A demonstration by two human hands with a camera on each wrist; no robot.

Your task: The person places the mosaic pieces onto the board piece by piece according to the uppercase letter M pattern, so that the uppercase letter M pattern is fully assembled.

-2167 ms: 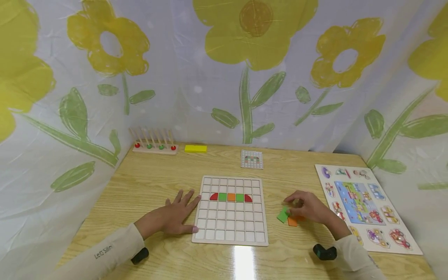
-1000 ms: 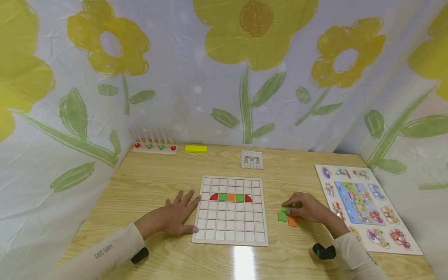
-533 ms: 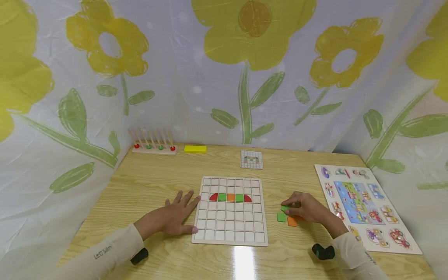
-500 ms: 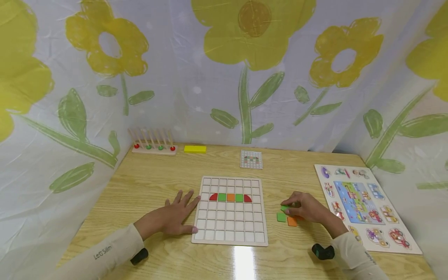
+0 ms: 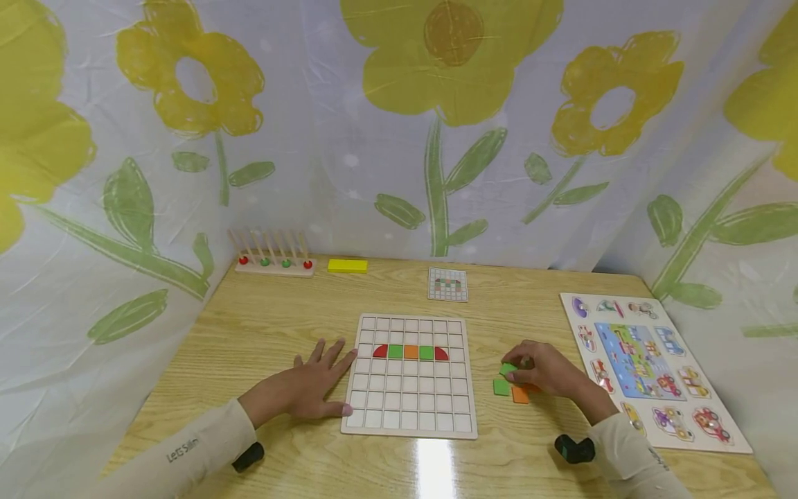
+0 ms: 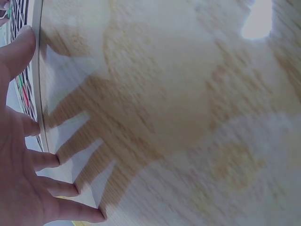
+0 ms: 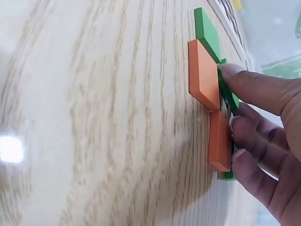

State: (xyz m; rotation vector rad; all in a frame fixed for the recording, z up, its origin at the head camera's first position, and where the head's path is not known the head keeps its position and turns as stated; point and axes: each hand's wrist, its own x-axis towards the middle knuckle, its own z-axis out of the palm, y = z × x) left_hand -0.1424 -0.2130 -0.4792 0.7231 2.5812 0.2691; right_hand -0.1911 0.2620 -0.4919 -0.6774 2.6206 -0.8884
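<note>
My left hand (image 5: 312,388) lies with fingers spread at the left edge of a wooden grid board (image 5: 409,420), its thumb touching the rim. One row of the board bears a red quarter-round at each end, two green squares and an orange square (image 5: 411,352). To the board's right, my right hand (image 5: 544,371) pinches a green square tile (image 5: 508,369) between thumb and fingers. Close under it lie a loose green tile (image 5: 501,387) and an orange tile (image 5: 520,395). The right wrist view adds a second orange tile (image 7: 220,141), with a green piece (image 7: 229,174) partly hidden behind it.
A small pattern card (image 5: 447,285) lies behind the board. At the back left stand a peg rack (image 5: 276,269) with red and green beads and a yellow block (image 5: 348,266). A picture puzzle board (image 5: 654,374) lies at the right.
A green tile that lay slanted by my right fingertips now lies squared beside the orange one. My right hand has taken another green tile and tipped it slightly. My left hand stays put.
</note>
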